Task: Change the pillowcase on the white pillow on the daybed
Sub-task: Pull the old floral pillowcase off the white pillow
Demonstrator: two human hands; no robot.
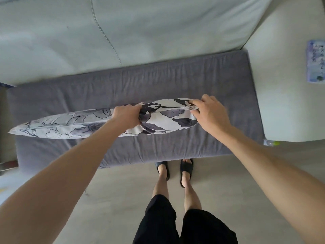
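While the person stands at the edge of the daybed (211, 81), a long pillow (79, 123) in a white case printed with grey and purple flowers lies on its edge across the grey cushion, running left to right, its zip seam turned upward. The left hand (127, 116) is closed in a fist around the pillow near its middle, bunching the fabric there so that creases spread out from the grip. The right hand (209, 112) sits at the pillow's right end, fingers curled and pinched on the small metal zip pull (192, 107), which is at that far end of the seam. From the pull back toward the left hand the zip line looks closed, and it carries on past that hand along the pillow's left part. Both bare forearms reach in from the near side. Below, on the pale floor (114, 199), two feet in black slippers (186, 169) stand just beside the cushion's front edge, under black shorts (175, 224). A light backrest (140, 29) rises behind the cushion, and a small blue-printed packet (315, 64) lies on the pale surface to the right.
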